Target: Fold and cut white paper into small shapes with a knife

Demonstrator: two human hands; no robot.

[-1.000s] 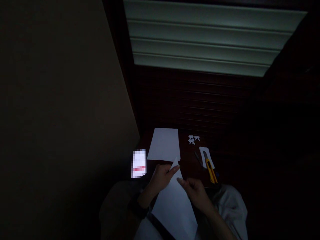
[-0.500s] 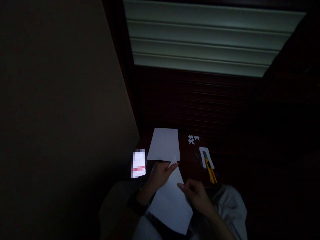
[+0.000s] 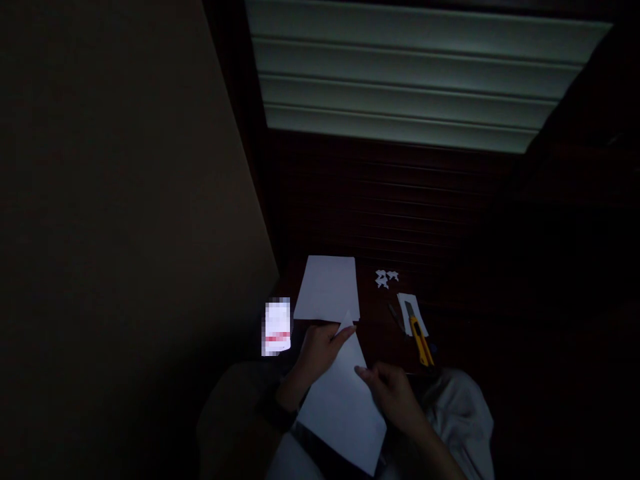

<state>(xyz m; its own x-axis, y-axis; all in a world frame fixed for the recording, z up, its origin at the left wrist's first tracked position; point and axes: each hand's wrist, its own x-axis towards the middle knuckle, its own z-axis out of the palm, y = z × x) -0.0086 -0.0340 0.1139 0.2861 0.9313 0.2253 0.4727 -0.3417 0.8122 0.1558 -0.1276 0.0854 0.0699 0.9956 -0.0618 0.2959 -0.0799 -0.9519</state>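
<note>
A sheet of white paper (image 3: 340,403) hangs tilted over my lap, its narrow upper end folded to a point. My left hand (image 3: 320,350) is closed on the paper near that tip, thumb on top. Lower down, at the right edge, my right hand (image 3: 390,387) pinches the sheet with its thumb on the upper face and its fingers curled behind. Beyond my hands a stack of white paper (image 3: 327,287) lies on the dark table (image 3: 373,340). A yellow utility knife (image 3: 421,341) rests partly on a small pile of white paper strips (image 3: 420,313) to the right.
Several small folded paper pieces (image 3: 386,278) lie at the back of the table. A thin dark pen-like tool (image 3: 397,317) is beside the strips. A lit, blurred screen (image 3: 277,327) glows at the left. A wall (image 3: 150,200) and a slatted panel (image 3: 400,87) enclose the table.
The paper's lower corner has dipped very slightly. Both hands keep their hold in nearly the same place, and the things on the table have not moved.
</note>
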